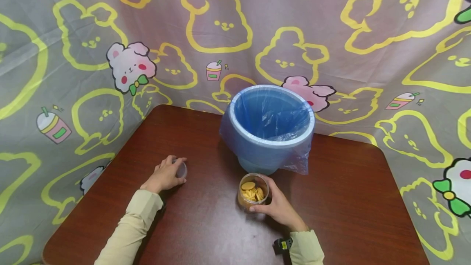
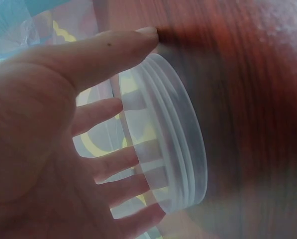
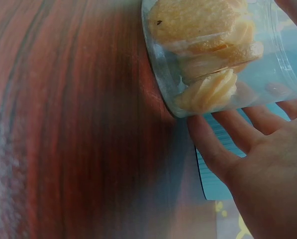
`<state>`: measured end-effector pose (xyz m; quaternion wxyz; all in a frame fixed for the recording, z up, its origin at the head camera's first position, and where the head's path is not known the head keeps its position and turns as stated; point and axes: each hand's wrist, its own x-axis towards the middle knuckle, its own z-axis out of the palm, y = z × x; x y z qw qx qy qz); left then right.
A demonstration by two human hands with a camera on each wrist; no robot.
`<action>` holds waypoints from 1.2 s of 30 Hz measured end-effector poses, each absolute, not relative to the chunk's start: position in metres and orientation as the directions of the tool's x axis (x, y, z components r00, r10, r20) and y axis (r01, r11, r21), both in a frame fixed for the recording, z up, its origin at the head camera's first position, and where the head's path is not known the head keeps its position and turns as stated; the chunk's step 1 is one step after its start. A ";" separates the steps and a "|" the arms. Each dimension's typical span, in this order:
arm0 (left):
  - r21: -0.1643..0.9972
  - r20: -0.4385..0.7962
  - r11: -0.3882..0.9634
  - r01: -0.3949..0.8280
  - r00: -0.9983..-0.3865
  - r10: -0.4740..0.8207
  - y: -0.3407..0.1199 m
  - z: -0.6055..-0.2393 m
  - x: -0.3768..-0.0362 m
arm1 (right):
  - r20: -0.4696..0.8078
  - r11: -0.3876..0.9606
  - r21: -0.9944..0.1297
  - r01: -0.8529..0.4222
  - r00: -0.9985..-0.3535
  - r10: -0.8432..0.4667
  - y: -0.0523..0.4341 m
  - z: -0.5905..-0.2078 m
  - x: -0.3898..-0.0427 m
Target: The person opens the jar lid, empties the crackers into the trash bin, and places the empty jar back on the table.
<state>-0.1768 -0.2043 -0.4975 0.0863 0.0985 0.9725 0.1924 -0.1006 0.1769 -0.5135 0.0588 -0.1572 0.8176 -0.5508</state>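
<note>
A clear plastic jar (image 1: 253,193) stands upright and uncapped on the near middle of the worktop, partly filled with round golden crisps (image 1: 252,192), the right hand (image 1: 280,209) curled round its side. Well apart to its left, the jar's clear threaded lid (image 1: 181,169) sits at the worktop surface, tipped on edge, held in the left hand (image 1: 165,174).

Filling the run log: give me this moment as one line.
left hand: holds clear lid | right hand: grips open jar of chips | lined bin: behind jar
</note>
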 end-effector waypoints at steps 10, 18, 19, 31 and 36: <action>0.387 -0.098 0.905 0.179 -0.967 0.234 -0.204 -0.497 -0.176 | 0.126 0.305 -0.922 -0.240 -0.929 -0.349 0.176 -0.516 -0.102; 0.374 -0.079 0.906 0.199 -0.966 0.245 -0.203 -0.495 -0.174 | 0.108 0.331 -0.916 -0.228 -0.933 -0.343 0.177 -0.515 -0.101; 0.372 -0.071 0.905 0.205 -0.966 0.248 -0.203 -0.495 -0.175 | 0.113 0.329 -0.915 -0.232 -0.932 -0.344 0.177 -0.515 -0.101; 0.350 0.051 0.897 0.272 -0.961 0.271 -0.193 -0.480 -0.176 | 0.103 0.353 -0.908 -0.224 -0.938 -0.331 0.176 -0.514 -0.101; 0.342 0.096 0.893 0.295 -0.956 0.279 -0.186 -0.472 -0.177 | 0.101 0.348 -0.910 -0.225 -0.935 -0.339 0.174 -0.503 -0.097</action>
